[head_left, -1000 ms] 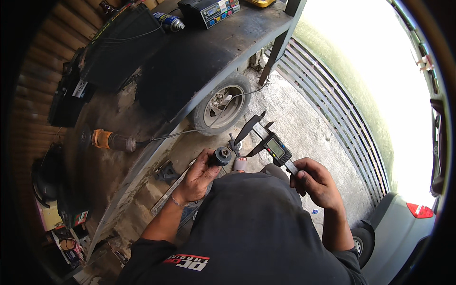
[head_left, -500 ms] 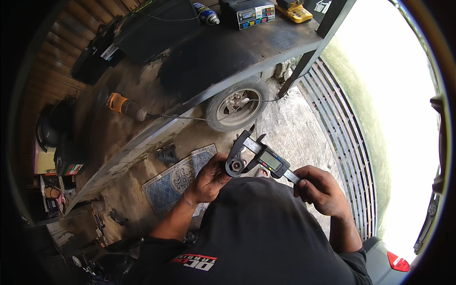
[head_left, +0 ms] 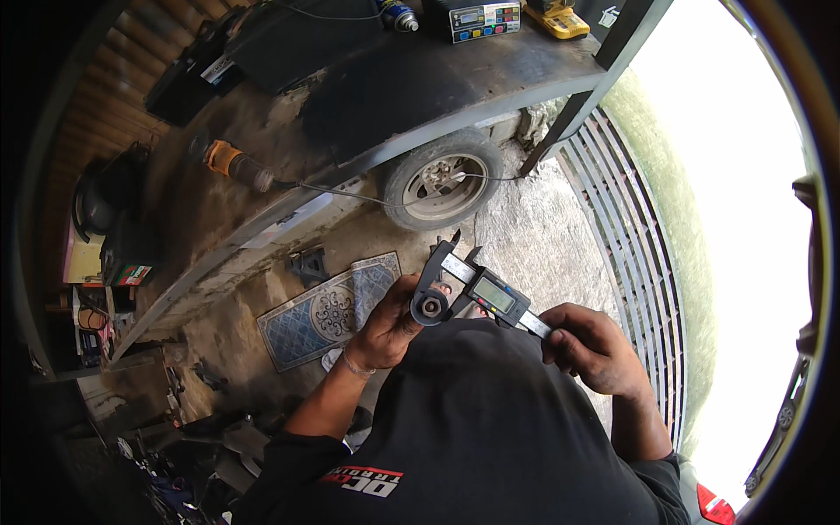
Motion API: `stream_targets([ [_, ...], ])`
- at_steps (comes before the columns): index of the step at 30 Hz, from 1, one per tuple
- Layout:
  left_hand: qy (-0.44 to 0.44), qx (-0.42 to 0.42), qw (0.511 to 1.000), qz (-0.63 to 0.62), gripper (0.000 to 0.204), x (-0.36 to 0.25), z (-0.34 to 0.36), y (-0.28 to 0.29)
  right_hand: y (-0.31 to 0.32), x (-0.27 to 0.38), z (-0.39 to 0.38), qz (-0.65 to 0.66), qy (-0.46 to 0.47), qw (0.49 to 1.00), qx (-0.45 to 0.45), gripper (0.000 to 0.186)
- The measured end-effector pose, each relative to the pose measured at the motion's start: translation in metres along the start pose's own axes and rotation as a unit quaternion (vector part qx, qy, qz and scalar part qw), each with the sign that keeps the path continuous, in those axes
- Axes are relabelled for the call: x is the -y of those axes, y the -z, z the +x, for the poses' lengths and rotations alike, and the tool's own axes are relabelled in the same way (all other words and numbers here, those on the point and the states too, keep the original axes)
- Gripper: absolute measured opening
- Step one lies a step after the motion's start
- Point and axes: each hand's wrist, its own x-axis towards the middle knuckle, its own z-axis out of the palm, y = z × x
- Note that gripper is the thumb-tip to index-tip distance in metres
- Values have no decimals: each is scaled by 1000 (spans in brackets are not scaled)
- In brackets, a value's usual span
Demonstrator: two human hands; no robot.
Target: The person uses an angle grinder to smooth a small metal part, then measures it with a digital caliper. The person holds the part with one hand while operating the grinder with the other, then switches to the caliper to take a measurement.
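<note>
My left hand [head_left: 381, 334] is closed on a round, dark metal part [head_left: 430, 307] with a hole through its middle. A digital caliper [head_left: 497, 296] with a grey screen spans in front of me, its larger jaws on either side of that part. Whether both jaws touch it, I cannot tell. My right hand [head_left: 600, 352] pinches the far right end of the caliper's metal beam between thumb and fingers. The back of the round part is hidden by the left fingers.
A dark workbench [head_left: 376, 114] runs along the far left, bearing an orange-and-black power tool [head_left: 234, 164], a box with coloured buttons [head_left: 484, 21] and a yellow charger [head_left: 557, 21]. Beneath it leans a wheel [head_left: 444, 179]. A patterned mat [head_left: 302, 322] lies on the floor beside a slatted metal grate [head_left: 632, 227].
The view has shifted a little, so the bench and wheel sit slightly higher and further right. Both hands keep their hold, and the round part has turned slightly.
</note>
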Motion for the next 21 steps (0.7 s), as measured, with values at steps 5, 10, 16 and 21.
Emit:
stream_targets([
  [5, 14, -7, 999, -41, 35, 2, -4, -2, -1, 1, -2, -4, 4, 1000, 9, 26],
  [10, 14, -2, 999, -38, 34, 2, -9, 3, -7, 1, -2, -9, 1, 1000, 14, 28],
  [16, -1, -6, 1000, -8, 36, 0, -18, 7, -16, 0, 0, -6, 7, 1000, 19, 28],
  [21, -3, -2, 1000, 15, 38, 0, -27, 13, -24, 0, 2, 3, -10, 1000, 22, 27],
])
